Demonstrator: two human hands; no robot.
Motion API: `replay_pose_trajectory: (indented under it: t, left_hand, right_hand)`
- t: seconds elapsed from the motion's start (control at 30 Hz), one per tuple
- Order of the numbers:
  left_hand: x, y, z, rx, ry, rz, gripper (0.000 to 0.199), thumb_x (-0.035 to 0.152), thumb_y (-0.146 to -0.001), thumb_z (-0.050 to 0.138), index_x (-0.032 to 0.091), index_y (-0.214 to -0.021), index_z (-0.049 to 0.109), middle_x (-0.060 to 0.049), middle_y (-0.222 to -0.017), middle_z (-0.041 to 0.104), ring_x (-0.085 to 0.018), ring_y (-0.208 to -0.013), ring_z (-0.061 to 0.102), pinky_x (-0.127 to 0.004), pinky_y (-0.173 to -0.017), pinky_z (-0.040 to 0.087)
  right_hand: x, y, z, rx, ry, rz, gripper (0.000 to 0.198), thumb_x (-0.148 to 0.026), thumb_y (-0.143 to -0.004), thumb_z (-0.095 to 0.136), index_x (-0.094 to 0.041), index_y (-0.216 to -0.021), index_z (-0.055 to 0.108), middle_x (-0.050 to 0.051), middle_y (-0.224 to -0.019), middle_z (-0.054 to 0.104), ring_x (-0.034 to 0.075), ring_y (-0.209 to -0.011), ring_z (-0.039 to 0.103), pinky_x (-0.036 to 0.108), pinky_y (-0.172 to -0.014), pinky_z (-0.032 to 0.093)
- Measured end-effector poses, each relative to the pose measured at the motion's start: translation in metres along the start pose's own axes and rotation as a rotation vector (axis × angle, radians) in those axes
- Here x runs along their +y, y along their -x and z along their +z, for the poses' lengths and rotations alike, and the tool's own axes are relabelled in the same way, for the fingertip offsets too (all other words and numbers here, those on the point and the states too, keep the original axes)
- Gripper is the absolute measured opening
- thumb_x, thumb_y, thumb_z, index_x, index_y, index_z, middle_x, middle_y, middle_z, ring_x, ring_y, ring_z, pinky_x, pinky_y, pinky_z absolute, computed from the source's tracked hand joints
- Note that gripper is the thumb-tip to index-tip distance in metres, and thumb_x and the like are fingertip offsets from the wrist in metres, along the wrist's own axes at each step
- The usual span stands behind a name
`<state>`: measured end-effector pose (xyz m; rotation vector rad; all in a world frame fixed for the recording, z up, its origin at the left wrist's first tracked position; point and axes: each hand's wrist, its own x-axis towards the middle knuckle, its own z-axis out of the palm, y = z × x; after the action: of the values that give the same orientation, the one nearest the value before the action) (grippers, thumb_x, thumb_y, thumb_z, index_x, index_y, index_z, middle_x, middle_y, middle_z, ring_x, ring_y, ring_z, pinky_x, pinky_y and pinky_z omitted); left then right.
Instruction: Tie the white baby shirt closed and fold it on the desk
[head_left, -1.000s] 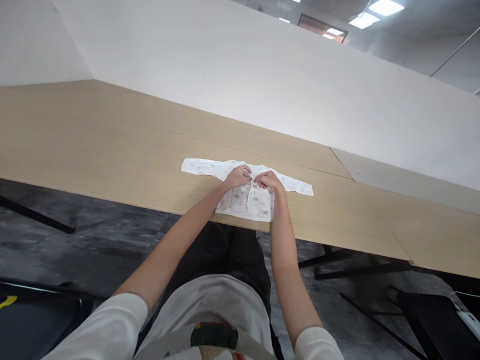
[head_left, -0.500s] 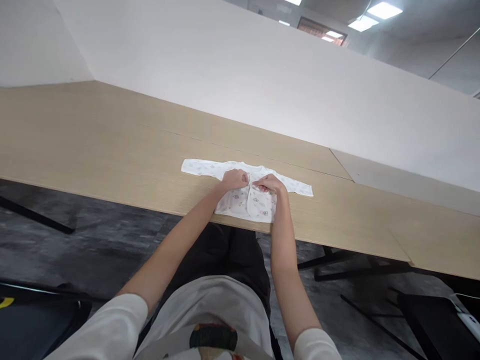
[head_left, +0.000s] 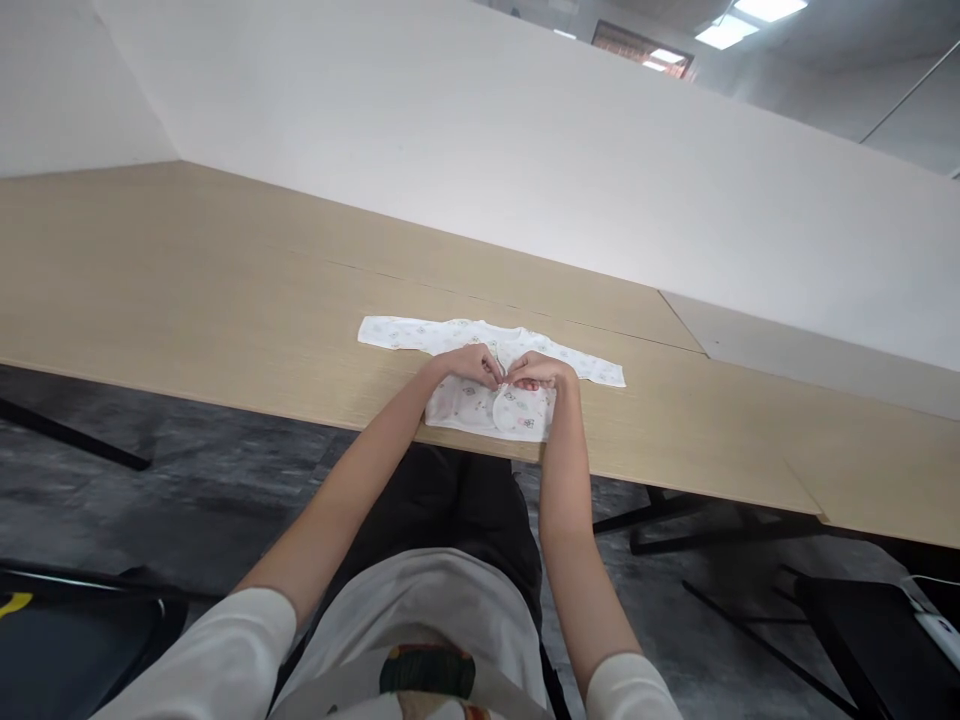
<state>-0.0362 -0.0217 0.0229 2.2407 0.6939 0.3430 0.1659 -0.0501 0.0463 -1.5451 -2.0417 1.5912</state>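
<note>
A small white baby shirt (head_left: 461, 408) with a scattered print lies face up on the table, its sleeves spread to either side and its hem close to the front edge. My left hand (head_left: 474, 364) pinches the shirt at the middle of its front opening. Right beside it, my right hand (head_left: 534, 370) pinches the same front edge, so the fingertips of both hands nearly meet. Whatever small fastening may be between the fingers is hidden. Below the hands, a rounded front flap (head_left: 517, 410) lies flat over the lower front.
The light wood table (head_left: 225, 290) runs across the view, with a white partition (head_left: 420, 130) rising behind it. A black chair (head_left: 75, 630) stands at the lower left, and a black seat (head_left: 862, 625) with a white device (head_left: 937, 632) on it at the lower right.
My left hand has moved slightly down and right along the front opening, its fingers now pointing down to meet my right fingertips. The shirt lies almost where it was.
</note>
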Motion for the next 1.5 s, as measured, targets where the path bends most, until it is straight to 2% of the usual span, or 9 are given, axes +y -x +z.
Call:
replay_pose_trajectory:
  t: [0.2,0.4,0.63,0.77,0.97,1.27,1.5]
  left_hand:
    - [-0.001,-0.002,0.000,-0.034,0.048,0.035,0.023,0.026,-0.066,0.069,0.018,-0.087,0.076,-0.002,-0.078,0.072,-0.014,-0.071,0.061,-0.022,-0.067,0.043]
    - [0.002,-0.001,0.000,-0.007,0.095,0.030,0.020,0.024,-0.067,0.067,0.017,-0.083,0.074,-0.003,-0.081,0.072,-0.014,-0.075,0.062,-0.022,-0.067,0.044]
    - [0.004,-0.001,-0.001,-0.017,0.152,0.012,0.021,0.024,-0.067,0.068,0.016,-0.085,0.073,-0.004,-0.083,0.071,-0.015,-0.074,0.062,-0.023,-0.066,0.045]
    - [0.002,0.000,-0.001,-0.006,0.210,0.031,0.021,0.023,-0.066,0.068,0.016,-0.085,0.070,-0.003,-0.080,0.070,-0.013,-0.071,0.062,-0.022,-0.063,0.045]
    - [0.001,-0.001,0.001,-0.002,0.266,0.026,0.022,0.024,-0.062,0.071,0.016,-0.082,0.066,-0.001,-0.071,0.067,-0.013,-0.066,0.060,-0.023,-0.063,0.045]
    - [0.012,0.001,0.000,0.100,0.143,-0.021,0.029,0.036,-0.062,0.074,0.016,-0.084,0.070,-0.003,-0.081,0.067,-0.015,-0.072,0.060,-0.024,-0.064,0.044]
    - [0.008,0.000,0.001,0.069,0.143,-0.013,0.032,0.031,-0.061,0.076,0.015,-0.087,0.070,-0.003,-0.078,0.069,-0.014,-0.067,0.062,-0.023,-0.062,0.044]
  right_hand:
    - [0.003,0.002,-0.003,-0.015,-0.029,-0.040,0.020,-0.024,-0.066,0.069,-0.014,-0.057,0.055,-0.006,-0.042,0.043,0.004,-0.036,0.033,0.020,-0.037,0.027]
    - [0.000,0.001,0.001,0.001,-0.028,-0.004,0.024,-0.024,-0.067,0.070,-0.014,-0.054,0.053,-0.006,-0.040,0.040,0.004,-0.035,0.030,0.020,-0.036,0.025]
    - [-0.002,0.004,0.003,-0.044,-0.064,-0.040,0.020,-0.024,-0.066,0.070,-0.013,-0.054,0.057,-0.005,-0.039,0.042,0.004,-0.034,0.032,0.019,-0.035,0.026]
    - [-0.002,0.006,0.003,-0.062,-0.094,-0.072,0.011,-0.021,-0.064,0.070,-0.011,-0.066,0.065,-0.006,-0.040,0.044,0.003,-0.035,0.031,0.018,-0.036,0.025]
    - [-0.007,0.005,0.005,-0.057,-0.068,-0.070,0.015,-0.024,-0.062,0.073,-0.011,-0.067,0.066,-0.007,-0.039,0.042,0.003,-0.035,0.029,0.019,-0.036,0.024]
    - [0.000,-0.005,0.004,-0.053,0.027,-0.068,0.017,-0.026,-0.063,0.072,-0.011,-0.066,0.066,-0.005,-0.041,0.046,0.006,-0.036,0.035,0.020,-0.038,0.029]
    - [0.001,-0.007,0.004,-0.047,0.058,-0.075,0.017,-0.027,-0.063,0.072,-0.012,-0.063,0.064,-0.005,-0.041,0.045,0.005,-0.038,0.036,0.019,-0.039,0.029]
